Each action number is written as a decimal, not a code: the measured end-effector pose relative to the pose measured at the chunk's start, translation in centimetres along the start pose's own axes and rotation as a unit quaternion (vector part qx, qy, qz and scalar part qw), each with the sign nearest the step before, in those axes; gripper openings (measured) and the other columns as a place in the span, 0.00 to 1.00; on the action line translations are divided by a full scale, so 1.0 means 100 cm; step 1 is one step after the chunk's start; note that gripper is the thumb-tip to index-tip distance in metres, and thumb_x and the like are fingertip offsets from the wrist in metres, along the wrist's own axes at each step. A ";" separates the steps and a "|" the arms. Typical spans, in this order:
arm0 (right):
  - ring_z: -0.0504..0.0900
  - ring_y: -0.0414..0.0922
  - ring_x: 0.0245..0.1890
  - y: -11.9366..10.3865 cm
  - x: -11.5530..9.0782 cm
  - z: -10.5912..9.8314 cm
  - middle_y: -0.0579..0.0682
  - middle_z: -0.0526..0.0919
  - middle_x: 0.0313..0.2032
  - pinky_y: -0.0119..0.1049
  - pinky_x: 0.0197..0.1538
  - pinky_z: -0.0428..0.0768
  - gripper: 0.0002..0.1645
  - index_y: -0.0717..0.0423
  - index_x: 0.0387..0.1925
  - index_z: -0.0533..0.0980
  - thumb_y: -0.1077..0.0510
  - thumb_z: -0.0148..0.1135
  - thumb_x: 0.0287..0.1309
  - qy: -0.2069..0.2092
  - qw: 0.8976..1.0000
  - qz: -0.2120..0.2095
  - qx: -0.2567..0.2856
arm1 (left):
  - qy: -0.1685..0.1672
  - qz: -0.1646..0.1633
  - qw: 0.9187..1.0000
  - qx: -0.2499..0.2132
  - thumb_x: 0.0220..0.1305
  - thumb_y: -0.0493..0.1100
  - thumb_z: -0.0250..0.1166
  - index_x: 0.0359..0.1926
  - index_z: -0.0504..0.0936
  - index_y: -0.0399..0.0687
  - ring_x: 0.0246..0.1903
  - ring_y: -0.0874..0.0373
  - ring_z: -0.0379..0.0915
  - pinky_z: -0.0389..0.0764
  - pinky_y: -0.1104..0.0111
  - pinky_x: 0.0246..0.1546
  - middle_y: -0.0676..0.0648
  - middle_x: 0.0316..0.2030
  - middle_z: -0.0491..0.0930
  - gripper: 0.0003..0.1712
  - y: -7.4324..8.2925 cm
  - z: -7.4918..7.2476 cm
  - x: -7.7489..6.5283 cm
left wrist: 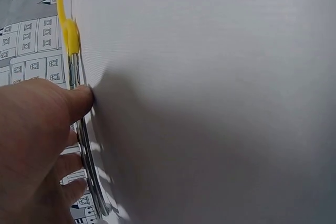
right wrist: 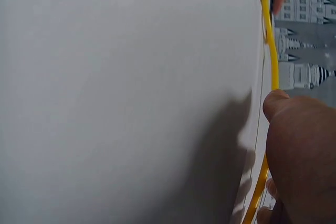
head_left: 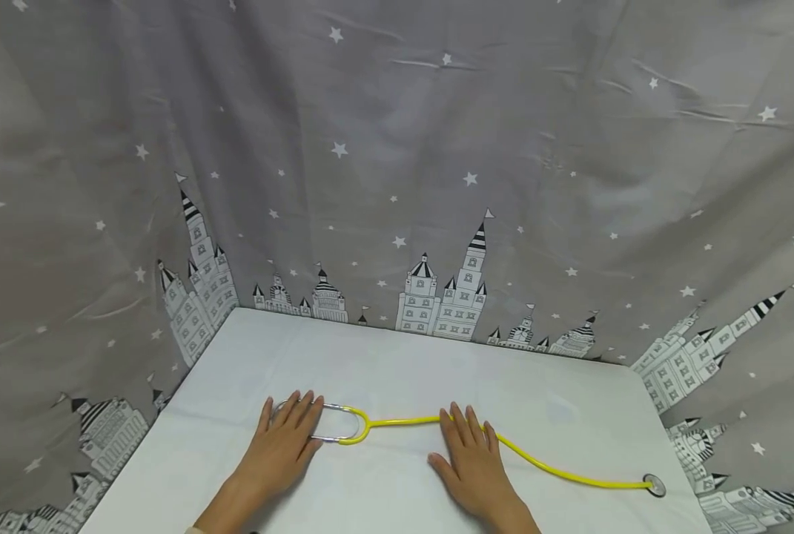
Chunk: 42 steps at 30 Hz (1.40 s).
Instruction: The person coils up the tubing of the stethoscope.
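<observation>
Largest before us is the grey fabric backdrop printed with white stars (head_left: 383,148) and black-and-white castles (head_left: 460,297), which borders the white flat tabletop (head_left: 383,363) at the back and both sides.

On that tabletop lies the stethoscope with yellow tubing and silver metal ear tubes (head_left: 402,422), stretched from left to right. We judge it light overall, with its weight gathered at the far right end.

Next come the two bare hands. The left hand (head_left: 279,451) lies across the ear-tube end, fingers extended and not clenched. The right hand (head_left: 473,469) rests over the middle of the line, fingers likewise straight, with no grasp closed round it.

The long yellow tubing (head_left: 590,482) curves gently toward us past the right hand; we expect it to be soft, bendy and slightly grippy, easy to pinch anywhere.

The silver curved ear tubes (head_left: 335,406) should be stiff and smooth, perhaps springy where they meet the yellow fork (head_left: 366,424). We would hold both together there; their tips are hidden under the left hand.

Smallest is the round silver, dark-rimmed chest piece (head_left: 654,486), near the tabletop's right edge. We would support it by the rim, since its face could scratch if dropped.
</observation>
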State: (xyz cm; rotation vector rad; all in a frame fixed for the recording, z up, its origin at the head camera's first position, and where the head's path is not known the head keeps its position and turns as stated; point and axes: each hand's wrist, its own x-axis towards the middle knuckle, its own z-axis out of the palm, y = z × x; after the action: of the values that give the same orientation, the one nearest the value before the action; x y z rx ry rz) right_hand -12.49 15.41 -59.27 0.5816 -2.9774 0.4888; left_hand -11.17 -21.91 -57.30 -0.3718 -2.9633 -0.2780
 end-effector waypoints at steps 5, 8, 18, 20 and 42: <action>0.55 0.66 0.85 -0.015 0.010 0.002 0.57 0.59 0.85 0.74 0.80 0.55 0.44 0.51 0.84 0.60 0.34 0.53 0.79 -0.018 1.000 -0.023 0.010 | -0.001 0.006 1.000 -0.005 0.74 0.54 0.69 0.80 0.69 0.48 0.80 0.35 0.63 0.55 0.30 0.79 0.40 0.80 0.68 0.39 0.000 0.002 0.001; 0.52 0.66 0.86 -0.023 0.016 0.004 0.56 0.56 0.86 0.76 0.81 0.51 0.43 0.49 0.85 0.59 0.33 0.51 0.80 -0.049 0.998 -0.018 0.019 | -0.003 0.007 1.000 -0.009 0.74 0.54 0.69 0.80 0.69 0.48 0.80 0.34 0.63 0.58 0.31 0.79 0.39 0.79 0.69 0.39 0.000 0.000 0.003; 0.75 0.59 0.75 -0.039 0.031 0.006 0.53 0.79 0.72 0.69 0.75 0.68 0.28 0.51 0.70 0.77 0.46 0.62 0.76 0.006 0.998 -0.044 -0.034 | -0.020 0.004 1.000 -0.007 0.75 0.54 0.68 0.80 0.70 0.48 0.79 0.35 0.64 0.61 0.34 0.80 0.39 0.78 0.70 0.39 -0.002 0.001 0.006; 0.82 0.55 0.67 -0.040 0.034 0.007 0.51 0.85 0.63 0.64 0.71 0.75 0.20 0.50 0.62 0.81 0.50 0.66 0.73 0.040 0.997 -0.046 -0.041 | -0.019 0.002 1.000 -0.006 0.75 0.54 0.68 0.80 0.70 0.48 0.79 0.35 0.65 0.62 0.34 0.79 0.39 0.78 0.72 0.38 -0.002 0.002 0.005; 0.88 0.43 0.48 -0.038 0.038 -0.038 0.40 0.90 0.45 0.46 0.54 0.83 0.06 0.44 0.48 0.84 0.53 0.70 0.72 0.089 0.991 -0.002 0.100 | -0.047 0.029 0.998 -0.023 0.72 0.55 0.73 0.77 0.74 0.47 0.72 0.45 0.75 0.77 0.49 0.73 0.45 0.72 0.78 0.39 0.010 -0.005 0.009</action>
State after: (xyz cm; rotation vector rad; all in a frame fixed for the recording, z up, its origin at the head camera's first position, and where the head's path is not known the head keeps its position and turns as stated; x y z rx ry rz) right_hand -14.60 11.91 -54.09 0.5269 -2.7773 0.8002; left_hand -11.73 -20.83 -56.52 -0.4881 -3.0353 -0.3322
